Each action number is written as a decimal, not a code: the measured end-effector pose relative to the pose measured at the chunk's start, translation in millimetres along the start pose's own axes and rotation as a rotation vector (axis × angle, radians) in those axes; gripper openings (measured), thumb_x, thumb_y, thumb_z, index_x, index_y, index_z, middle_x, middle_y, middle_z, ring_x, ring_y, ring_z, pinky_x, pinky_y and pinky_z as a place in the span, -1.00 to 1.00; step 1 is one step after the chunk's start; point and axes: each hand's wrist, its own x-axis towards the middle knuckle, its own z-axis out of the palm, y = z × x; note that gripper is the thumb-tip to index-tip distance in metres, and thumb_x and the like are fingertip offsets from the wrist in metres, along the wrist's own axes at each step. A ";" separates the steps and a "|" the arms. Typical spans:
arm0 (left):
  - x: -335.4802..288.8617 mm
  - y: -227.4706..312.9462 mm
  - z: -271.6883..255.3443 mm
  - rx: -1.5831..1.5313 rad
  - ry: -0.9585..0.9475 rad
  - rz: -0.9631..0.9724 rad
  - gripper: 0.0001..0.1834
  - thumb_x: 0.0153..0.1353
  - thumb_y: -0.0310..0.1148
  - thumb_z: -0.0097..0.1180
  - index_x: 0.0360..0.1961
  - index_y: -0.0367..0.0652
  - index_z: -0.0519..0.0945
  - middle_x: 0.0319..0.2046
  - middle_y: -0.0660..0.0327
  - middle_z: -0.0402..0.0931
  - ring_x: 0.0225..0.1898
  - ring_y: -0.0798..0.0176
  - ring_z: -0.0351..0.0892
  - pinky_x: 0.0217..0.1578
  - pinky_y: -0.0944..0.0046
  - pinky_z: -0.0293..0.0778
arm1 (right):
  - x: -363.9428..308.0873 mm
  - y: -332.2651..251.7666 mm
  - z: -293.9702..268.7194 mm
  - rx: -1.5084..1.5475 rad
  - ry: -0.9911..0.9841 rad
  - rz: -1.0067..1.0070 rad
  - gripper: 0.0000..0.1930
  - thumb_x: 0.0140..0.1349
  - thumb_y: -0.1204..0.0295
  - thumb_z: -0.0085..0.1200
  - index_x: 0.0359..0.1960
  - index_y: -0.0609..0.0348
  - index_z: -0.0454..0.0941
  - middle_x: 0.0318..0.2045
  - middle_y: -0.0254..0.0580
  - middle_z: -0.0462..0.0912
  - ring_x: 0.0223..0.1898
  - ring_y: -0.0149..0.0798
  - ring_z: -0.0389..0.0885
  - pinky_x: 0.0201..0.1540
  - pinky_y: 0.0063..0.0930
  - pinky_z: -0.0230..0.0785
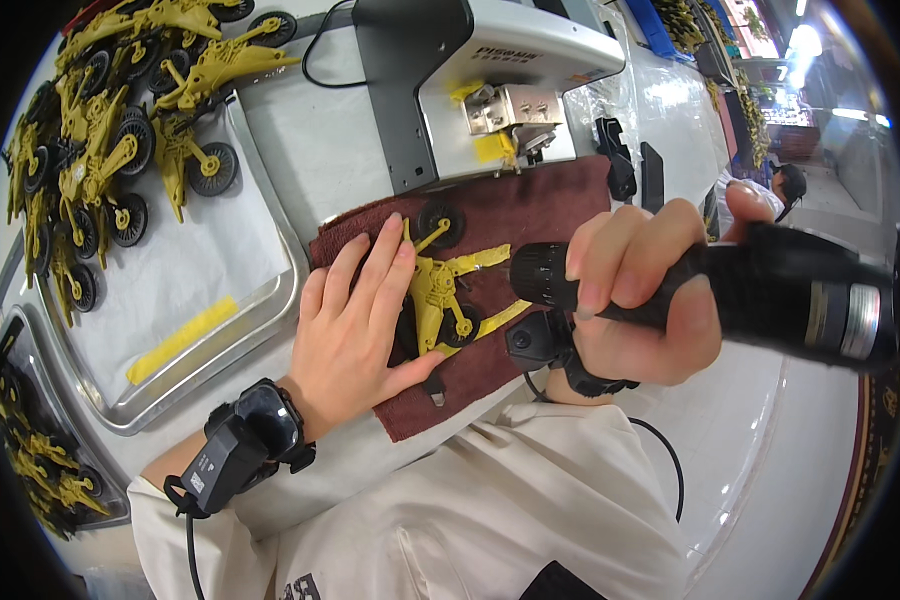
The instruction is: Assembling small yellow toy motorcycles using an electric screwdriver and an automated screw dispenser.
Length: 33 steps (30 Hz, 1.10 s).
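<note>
A yellow toy motorcycle with black wheels lies on its side on a dark red cloth. My left hand holds it from the left, fingers long against its upper end and thumb at its lower end. Wrapped in the fingers of my right hand is a black electric screwdriver, lying almost level. Its ribbed front collar points left, over the right side of the toy. No bit shows at its end.
A metal tray at the left carries a heap of yellow motorcycles; a second tray holds more. Behind the cloth stands a grey and white machine with a metal fixture. A person is at the far right.
</note>
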 end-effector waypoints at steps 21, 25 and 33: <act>3.4 2.2 -5.5 0.050 -0.060 -0.022 0.05 -0.19 0.08 0.30 0.28 -0.24 0.17 0.33 -0.01 0.06 0.20 -0.03 0.17 0.08 0.08 0.12 | 3.9 51.0 11.1 -0.287 0.040 0.072 -0.55 0.19 0.48 -0.04 0.06 0.12 0.04 -0.58 -0.21 0.38 -0.62 -0.30 0.39 -0.47 -0.27 0.36; 0.7 -0.4 -2.5 0.087 -0.078 -0.028 0.01 -0.12 0.12 0.21 0.30 -0.24 0.17 0.34 -0.03 0.04 0.21 -0.06 0.15 0.10 0.03 0.06 | 1.5 49.0 3.5 -0.274 -0.041 -0.026 -0.55 0.17 0.53 -0.05 0.06 0.14 0.07 -0.55 -0.21 0.40 -0.60 -0.29 0.40 -0.44 -0.27 0.36; 0.7 2.4 0.3 0.077 -0.061 -0.005 0.03 -0.12 0.12 0.23 0.31 -0.24 0.14 0.35 -0.06 0.01 0.20 -0.06 0.14 0.11 0.03 0.02 | 44.8 8.3 -7.8 -0.267 0.266 -0.305 -0.61 0.26 0.27 -0.19 0.07 0.18 0.24 -0.58 -0.28 0.35 -0.61 -0.32 0.33 -0.44 -0.29 0.27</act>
